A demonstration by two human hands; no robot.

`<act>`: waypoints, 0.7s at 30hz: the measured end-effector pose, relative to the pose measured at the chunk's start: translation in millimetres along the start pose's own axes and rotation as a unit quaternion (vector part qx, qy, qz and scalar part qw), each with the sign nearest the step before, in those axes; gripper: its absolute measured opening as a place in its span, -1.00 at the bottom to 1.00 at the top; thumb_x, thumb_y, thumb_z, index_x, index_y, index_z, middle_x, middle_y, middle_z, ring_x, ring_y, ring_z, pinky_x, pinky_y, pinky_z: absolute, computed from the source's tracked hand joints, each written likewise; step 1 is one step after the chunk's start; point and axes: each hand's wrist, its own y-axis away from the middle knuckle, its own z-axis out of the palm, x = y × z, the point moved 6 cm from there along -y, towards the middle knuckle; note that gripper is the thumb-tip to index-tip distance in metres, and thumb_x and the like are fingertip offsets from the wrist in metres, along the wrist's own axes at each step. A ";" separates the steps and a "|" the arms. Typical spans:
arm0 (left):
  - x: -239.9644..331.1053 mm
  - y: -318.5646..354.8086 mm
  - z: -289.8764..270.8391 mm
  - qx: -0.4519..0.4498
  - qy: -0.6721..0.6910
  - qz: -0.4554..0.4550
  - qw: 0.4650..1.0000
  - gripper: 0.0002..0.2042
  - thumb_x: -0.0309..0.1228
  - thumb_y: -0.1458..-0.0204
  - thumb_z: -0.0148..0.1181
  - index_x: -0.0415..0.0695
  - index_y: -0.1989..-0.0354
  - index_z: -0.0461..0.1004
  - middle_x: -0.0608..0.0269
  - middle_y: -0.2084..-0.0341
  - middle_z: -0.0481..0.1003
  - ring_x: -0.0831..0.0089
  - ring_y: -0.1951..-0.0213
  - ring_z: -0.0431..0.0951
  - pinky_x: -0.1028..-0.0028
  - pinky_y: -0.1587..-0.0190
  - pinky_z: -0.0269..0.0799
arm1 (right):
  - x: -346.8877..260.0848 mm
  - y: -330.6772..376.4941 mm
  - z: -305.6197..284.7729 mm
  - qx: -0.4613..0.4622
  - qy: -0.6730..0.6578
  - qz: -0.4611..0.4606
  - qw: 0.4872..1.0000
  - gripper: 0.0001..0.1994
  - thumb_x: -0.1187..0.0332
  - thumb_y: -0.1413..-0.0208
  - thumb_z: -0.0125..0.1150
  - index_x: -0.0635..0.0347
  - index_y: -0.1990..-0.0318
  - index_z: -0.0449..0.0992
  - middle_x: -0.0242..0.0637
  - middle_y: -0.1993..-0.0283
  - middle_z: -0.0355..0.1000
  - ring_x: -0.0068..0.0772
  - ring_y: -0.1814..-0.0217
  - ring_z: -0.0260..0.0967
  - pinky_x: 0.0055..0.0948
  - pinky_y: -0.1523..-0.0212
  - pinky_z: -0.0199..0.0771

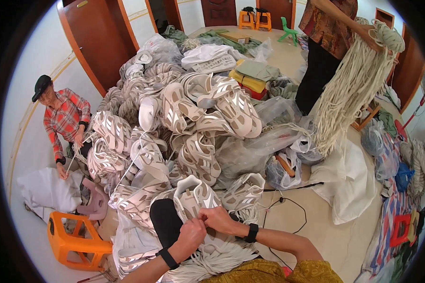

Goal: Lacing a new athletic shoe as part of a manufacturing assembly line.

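Observation:
Just ahead of me lies a beige and brown shoe upper (190, 195), its ankle opening facing away. My left hand (192, 234) and my right hand (217, 220) meet at its near part, fingers closed and pinched together. Whatever thin piece is between the fingertips, perhaps a lace, is too small to make out. A bundle of off-white laces (212, 259) spreads below my hands, close to my lap. To the right of the held piece rests another stack of shoe uppers (244, 191). Dark cloth (165, 219) shows beside my left hand.
A large heap of nested shoe uppers (179, 106) rises ahead. At left, a seated person (63, 118) pulls a pale lace; at right, a standing person (333, 42) carries a long lace bundle (354, 85). An orange stool (63, 236), plastic bags (283, 170) and a black cable (304, 212) lie around.

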 end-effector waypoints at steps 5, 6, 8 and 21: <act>-12.1 -11.0 -4.9 -0.054 0.135 0.052 0.988 -0.89 -0.51 0.21 0.00 -0.29 0.52 0.40 0.05 0.65 0.39 0.24 0.58 0.47 0.38 0.60 0.41 | 11.1 0.3 -2.0 -0.008 -0.065 0.041 0.997 -0.81 0.45 0.26 0.20 0.20 0.38 0.44 -0.22 0.50 0.46 -0.34 0.46 0.43 -0.45 0.43 0.38; -15.4 -11.6 -8.5 -0.070 0.171 0.036 0.982 -0.89 -0.51 0.21 -0.01 -0.29 0.51 0.41 0.03 0.64 0.40 0.23 0.58 0.48 0.37 0.59 0.41 | 11.4 -0.3 0.2 -0.007 -0.056 0.033 0.998 -0.79 0.46 0.28 0.20 0.20 0.37 0.45 -0.24 0.50 0.45 -0.35 0.47 0.42 -0.45 0.43 0.37; -19.0 -12.6 -0.2 -0.105 0.175 0.006 0.979 -0.85 -0.47 0.21 0.01 -0.31 0.49 0.40 -0.02 0.63 0.40 0.13 0.54 0.48 0.30 0.51 0.42 | 15.0 0.3 2.0 0.001 -0.045 0.033 0.998 -0.78 0.46 0.29 0.20 0.20 0.36 0.45 -0.26 0.51 0.45 -0.36 0.47 0.42 -0.46 0.43 0.36; -51.9 15.5 9.3 -0.034 0.441 -0.195 0.875 -0.80 -0.40 0.19 0.14 -0.30 0.63 0.33 -0.03 0.67 0.41 0.09 0.56 0.45 0.29 0.50 0.35 | 21.1 -3.0 10.0 -0.051 -0.221 0.083 0.970 -0.75 0.54 0.32 0.16 0.28 0.35 0.46 -0.41 0.59 0.41 -0.68 0.53 0.31 -0.62 0.48 0.32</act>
